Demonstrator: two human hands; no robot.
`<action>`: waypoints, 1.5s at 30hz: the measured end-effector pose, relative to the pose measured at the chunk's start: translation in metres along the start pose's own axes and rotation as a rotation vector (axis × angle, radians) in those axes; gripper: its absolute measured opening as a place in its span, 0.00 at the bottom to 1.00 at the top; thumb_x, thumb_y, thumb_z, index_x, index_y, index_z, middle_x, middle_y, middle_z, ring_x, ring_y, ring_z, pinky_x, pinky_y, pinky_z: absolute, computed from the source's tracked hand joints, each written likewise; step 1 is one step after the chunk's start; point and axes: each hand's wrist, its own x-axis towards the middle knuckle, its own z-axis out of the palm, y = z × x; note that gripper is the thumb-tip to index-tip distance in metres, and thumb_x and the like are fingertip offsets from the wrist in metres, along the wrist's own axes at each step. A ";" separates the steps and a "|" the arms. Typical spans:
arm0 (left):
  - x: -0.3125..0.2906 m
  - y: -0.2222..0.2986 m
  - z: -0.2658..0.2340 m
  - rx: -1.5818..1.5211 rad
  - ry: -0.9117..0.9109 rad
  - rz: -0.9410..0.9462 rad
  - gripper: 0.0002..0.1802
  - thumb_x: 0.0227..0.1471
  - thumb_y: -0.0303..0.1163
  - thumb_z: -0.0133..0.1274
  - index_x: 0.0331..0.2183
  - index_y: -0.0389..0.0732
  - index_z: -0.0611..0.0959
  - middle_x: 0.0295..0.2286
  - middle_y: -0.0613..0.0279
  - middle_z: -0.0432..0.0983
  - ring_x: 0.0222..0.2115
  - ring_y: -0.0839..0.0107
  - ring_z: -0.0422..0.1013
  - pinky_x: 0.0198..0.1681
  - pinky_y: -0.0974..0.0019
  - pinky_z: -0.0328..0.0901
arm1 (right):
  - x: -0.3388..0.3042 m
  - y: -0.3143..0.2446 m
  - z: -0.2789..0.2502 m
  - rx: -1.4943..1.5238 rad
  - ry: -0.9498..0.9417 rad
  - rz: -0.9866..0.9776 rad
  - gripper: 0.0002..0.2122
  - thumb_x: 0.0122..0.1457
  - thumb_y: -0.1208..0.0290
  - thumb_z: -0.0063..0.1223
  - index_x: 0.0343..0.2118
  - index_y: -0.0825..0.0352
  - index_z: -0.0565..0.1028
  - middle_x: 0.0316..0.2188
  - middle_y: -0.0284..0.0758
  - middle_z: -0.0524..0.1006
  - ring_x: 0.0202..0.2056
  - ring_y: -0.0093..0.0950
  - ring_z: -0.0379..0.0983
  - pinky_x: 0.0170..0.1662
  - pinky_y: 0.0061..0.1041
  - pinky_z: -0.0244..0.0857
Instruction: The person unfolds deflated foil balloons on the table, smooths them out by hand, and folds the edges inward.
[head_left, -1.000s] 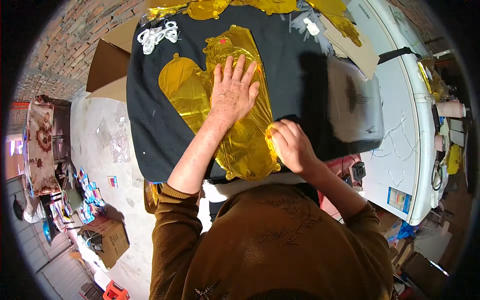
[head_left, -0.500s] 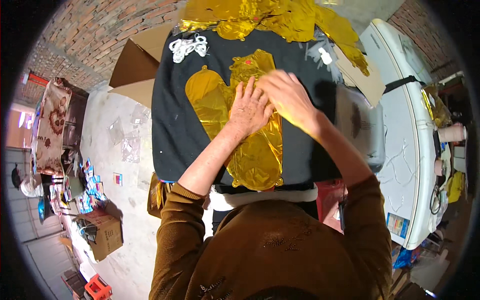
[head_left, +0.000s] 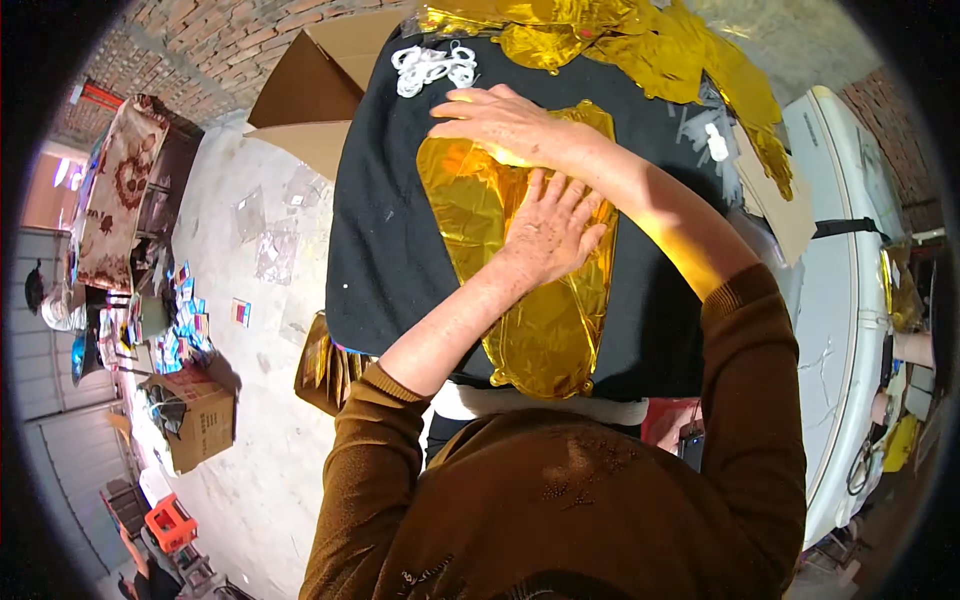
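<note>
A flat, uninflated gold foil balloon (head_left: 548, 345) with two long arms lies on the black cloth-covered table (head_left: 385, 240) before me. My left hand (head_left: 552, 232) rests palm down on its middle, fingers spread. Reaching across above it, my right hand (head_left: 495, 125) lies over the far end of the left arm of the foil, its fingers stretched out to the left. That hand and forearm hide part of the balloon's upper end. Neither hand grasps anything.
More gold foil balloons (head_left: 655, 60) are heaped along the far edge. White string bundles (head_left: 433, 68) lie far left; a small white bottle (head_left: 716, 143) and clear strips lie far right. Open cardboard boxes (head_left: 300, 85) stand left, a white chest freezer (head_left: 840, 330) right.
My right hand has swept left across the foil, from its right arm to the top of its left arm. My left hand stays on the middle. The whole view has shifted slightly.
</note>
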 end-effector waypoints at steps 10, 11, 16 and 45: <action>-0.005 -0.003 0.010 -0.178 0.137 0.023 0.36 0.67 0.55 0.32 0.64 0.40 0.68 0.64 0.48 0.62 0.68 0.53 0.51 0.71 0.48 0.39 | 0.040 -0.046 0.009 -0.039 -0.125 -0.357 0.03 0.54 0.74 0.55 0.32 0.61 0.75 0.58 0.31 0.74 0.69 0.37 0.54 0.58 0.40 0.57; -0.003 -0.001 0.006 -0.180 0.038 0.005 0.37 0.67 0.56 0.31 0.64 0.40 0.67 0.64 0.48 0.61 0.68 0.53 0.50 0.71 0.48 0.38 | 0.038 -0.045 0.007 -0.041 -0.127 -0.354 0.03 0.54 0.74 0.55 0.32 0.61 0.75 0.58 0.31 0.74 0.69 0.37 0.54 0.58 0.40 0.57; -0.004 0.005 -0.001 -0.113 -0.048 -0.035 0.38 0.65 0.55 0.36 0.66 0.41 0.65 0.66 0.51 0.57 0.70 0.55 0.46 0.72 0.46 0.35 | 0.027 -0.047 -0.009 -0.068 -0.086 -0.372 0.05 0.50 0.75 0.58 0.28 0.61 0.73 0.38 0.28 0.75 0.58 0.34 0.65 0.56 0.36 0.59; 0.013 0.029 -0.012 -0.202 0.299 0.073 0.37 0.57 0.48 0.57 0.56 0.29 0.67 0.58 0.38 0.60 0.66 0.39 0.50 0.69 0.45 0.49 | -0.210 -0.048 -0.024 0.143 0.425 0.374 0.05 0.59 0.79 0.52 0.37 0.68 0.71 0.36 0.40 0.74 0.44 0.43 0.71 0.48 0.39 0.65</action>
